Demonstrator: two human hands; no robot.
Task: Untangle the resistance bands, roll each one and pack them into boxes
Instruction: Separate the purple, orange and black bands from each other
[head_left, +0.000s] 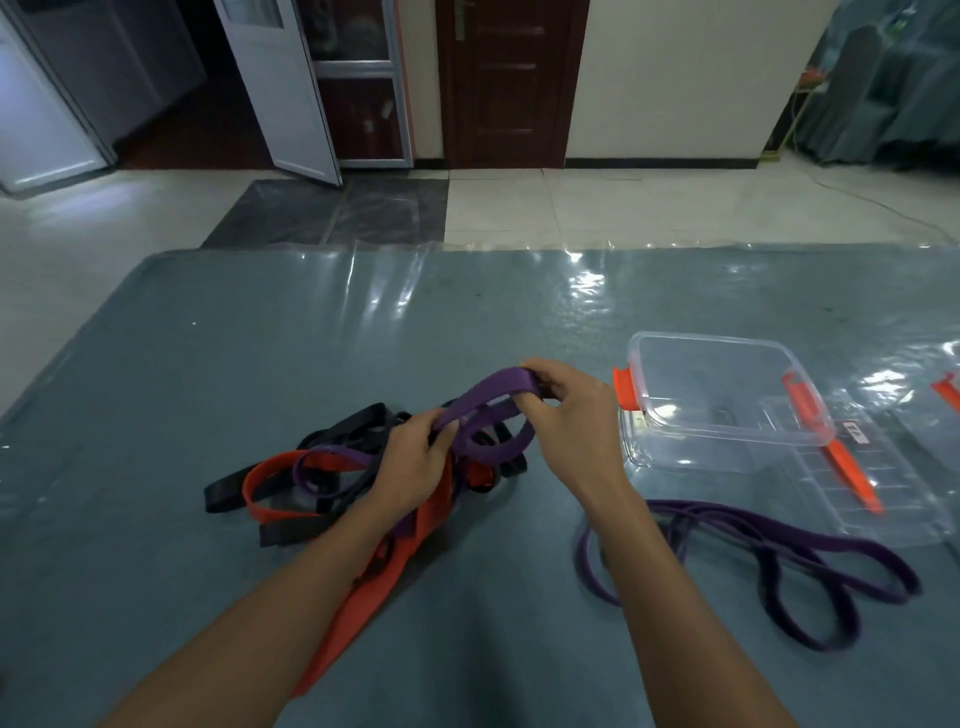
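A tangle of black, orange and purple resistance bands (332, 467) lies on the table left of centre. Above it, both hands hold one purple band (493, 410). My left hand (415, 462) grips its lower stretch, and my right hand (566, 410) pinches its raised upper loop. A wide orange band (374, 577) trails from the tangle toward me under my left forearm. A second purple band (779, 561) lies loose in loops on the table at the right. A clear plastic box (722, 400) with an orange latch stands open and holds nothing, right of my right hand.
The table (260, 338) has a grey-blue top under a clear plastic sheet. The box's clear lid (872, 483) with an orange clip lies beside the box. Another orange-clipped clear piece (948, 395) shows at the right edge. Tiled floor and doors lie beyond the far edge.
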